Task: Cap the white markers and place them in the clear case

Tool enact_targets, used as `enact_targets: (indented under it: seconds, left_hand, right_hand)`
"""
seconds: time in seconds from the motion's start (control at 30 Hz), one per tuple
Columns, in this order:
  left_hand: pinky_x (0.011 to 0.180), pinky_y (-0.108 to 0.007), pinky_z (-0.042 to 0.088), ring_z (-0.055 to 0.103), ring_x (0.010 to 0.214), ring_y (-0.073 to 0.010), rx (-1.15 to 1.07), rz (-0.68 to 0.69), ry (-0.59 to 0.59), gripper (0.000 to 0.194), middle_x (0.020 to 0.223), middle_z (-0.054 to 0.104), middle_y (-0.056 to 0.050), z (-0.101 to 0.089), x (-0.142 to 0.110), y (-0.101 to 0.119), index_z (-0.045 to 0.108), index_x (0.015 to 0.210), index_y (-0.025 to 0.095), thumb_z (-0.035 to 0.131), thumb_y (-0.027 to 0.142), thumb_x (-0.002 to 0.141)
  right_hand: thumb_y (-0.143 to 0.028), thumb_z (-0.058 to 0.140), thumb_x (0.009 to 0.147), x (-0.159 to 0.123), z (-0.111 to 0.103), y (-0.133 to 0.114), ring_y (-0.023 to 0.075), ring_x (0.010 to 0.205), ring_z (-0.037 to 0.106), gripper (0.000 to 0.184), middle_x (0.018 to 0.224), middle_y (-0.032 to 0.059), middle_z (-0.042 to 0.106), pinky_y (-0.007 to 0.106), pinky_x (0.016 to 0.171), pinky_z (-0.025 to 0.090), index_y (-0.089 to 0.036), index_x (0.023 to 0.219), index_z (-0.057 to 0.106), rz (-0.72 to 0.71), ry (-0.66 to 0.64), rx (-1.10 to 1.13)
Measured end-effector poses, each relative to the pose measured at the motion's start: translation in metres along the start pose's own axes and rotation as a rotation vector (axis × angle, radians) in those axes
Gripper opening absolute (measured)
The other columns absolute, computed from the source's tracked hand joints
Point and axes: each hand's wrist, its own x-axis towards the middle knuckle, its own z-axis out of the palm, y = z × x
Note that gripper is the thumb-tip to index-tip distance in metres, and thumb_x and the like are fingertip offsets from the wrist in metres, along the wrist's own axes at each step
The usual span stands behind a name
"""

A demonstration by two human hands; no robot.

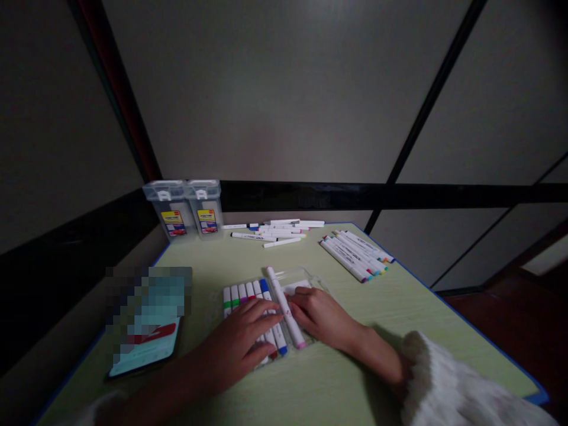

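A clear plastic tray [317, 278] lies at the near middle of the table, with a row of white markers [235, 296] in its left part. My left hand [251, 334] rests across that row, fingers apart and palm down, its fingertips close to a white marker with pink ends [286, 310]. This marker lies slanted, over the tray's right part. On its right side, my right hand [317, 310] is closed, fingers curled, with the thumb side against the marker's barrel. The fingertips of the right hand are partly hidden.
A tablet or phone [155, 325] with a lit, partly blurred screen lies at left. Two clear lidded containers [203, 216] stand at the back left. Loose white markers [281, 231] lie at the back, and a marker group [355, 254] at right. The table [399, 307] has a blue edge.
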Motion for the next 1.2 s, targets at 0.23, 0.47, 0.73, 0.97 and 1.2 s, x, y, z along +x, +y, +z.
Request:
enact_targets:
  seconds: [0.23, 0.47, 0.73, 0.97, 1.2]
  left_hand:
    - [0.098, -0.040, 0.030, 0.042, 0.112, -0.0223, -0.005, 0.032, 0.008, 0.038, 0.120, 0.052, -0.006, -0.004, 0.000, -0.001, 0.049, 0.118, 0.025, 0.050, 0.021, 0.081]
    - [0.081, -0.031, 0.040, 0.050, 0.094, -0.0194, 0.013, 0.024, -0.025, 0.022, 0.097, 0.059, -0.006, -0.016, 0.003, 0.005, 0.063, 0.095, 0.019, 0.045, 0.018, 0.084]
    - [0.071, -0.025, 0.039, 0.049, 0.084, -0.0165, -0.013, 0.023, 0.034, 0.019, 0.086, 0.057, -0.004, -0.010, 0.001, 0.003, 0.065, 0.082, 0.017, 0.045, 0.016, 0.083]
    - [0.069, -0.025, 0.038, 0.050, 0.082, -0.0159, -0.022, 0.015, 0.053, 0.020, 0.085, 0.056, -0.004, -0.007, 0.003, 0.002, 0.065, 0.078, 0.017, 0.046, 0.016, 0.083]
    - [0.072, -0.026, 0.040, 0.051, 0.084, -0.0161, -0.054, 0.009, 0.062, 0.020, 0.088, 0.055, -0.004, -0.007, 0.001, 0.001, 0.065, 0.084, 0.018, 0.045, 0.017, 0.083]
  right_hand:
    - [-0.015, 0.041, 0.081, 0.000, -0.003, 0.002, 0.0155, 0.073, 0.056, 0.021, 0.081, 0.0067, 0.063, 0.024, 0.066, 0.039, -0.014, 0.089, 0.061, 0.053, 0.011, 0.185]
    - [-0.019, 0.045, 0.081, -0.002, -0.009, -0.004, 0.0165, 0.075, 0.056, 0.023, 0.083, 0.0067, 0.063, 0.026, 0.068, 0.040, -0.016, 0.098, 0.060, -0.075, -0.085, 0.190]
    - [-0.018, 0.039, 0.084, -0.004, -0.004, -0.010, 0.0147, 0.071, 0.055, 0.020, 0.081, 0.0054, 0.063, 0.024, 0.063, 0.037, -0.016, 0.091, 0.058, -0.033, -0.059, 0.185]
    - [-0.044, 0.051, 0.076, -0.004, -0.001, -0.016, 0.0143, 0.065, 0.049, 0.030, 0.070, 0.0029, 0.056, 0.028, 0.064, 0.030, -0.016, 0.067, 0.054, -0.006, -0.029, -0.055]
    - [-0.035, 0.056, 0.072, -0.002, -0.002, -0.019, 0.0140, 0.066, 0.050, 0.020, 0.070, 0.0015, 0.056, 0.027, 0.065, 0.028, -0.016, 0.066, 0.054, 0.003, -0.070, -0.052]
